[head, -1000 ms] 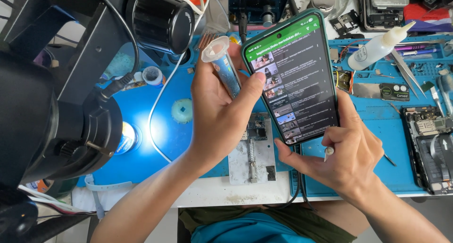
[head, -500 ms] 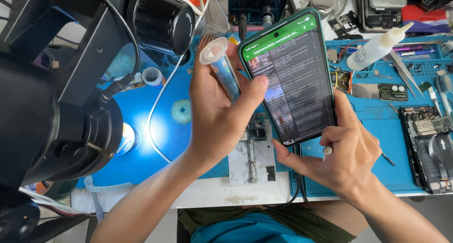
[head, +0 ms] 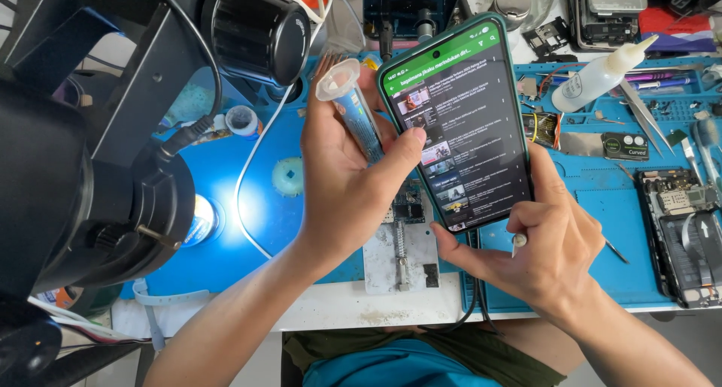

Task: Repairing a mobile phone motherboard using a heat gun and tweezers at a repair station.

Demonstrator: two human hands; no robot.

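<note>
Since the earlier frame, the smartphone [head: 460,124] has shifted slightly left and its on-screen list has changed. Left hand [head: 347,184]: fingers closed around a syringe-like tube [head: 353,105], thumb tip touching the screen's left edge. Right hand [head: 545,244]: fingers curled shut on a thin tool [head: 519,242], propping the phone's lower end. Below, a circuit board [head: 408,204] lies on the blue worktop [head: 594,199], beside a microscope [head: 113,131].
</note>
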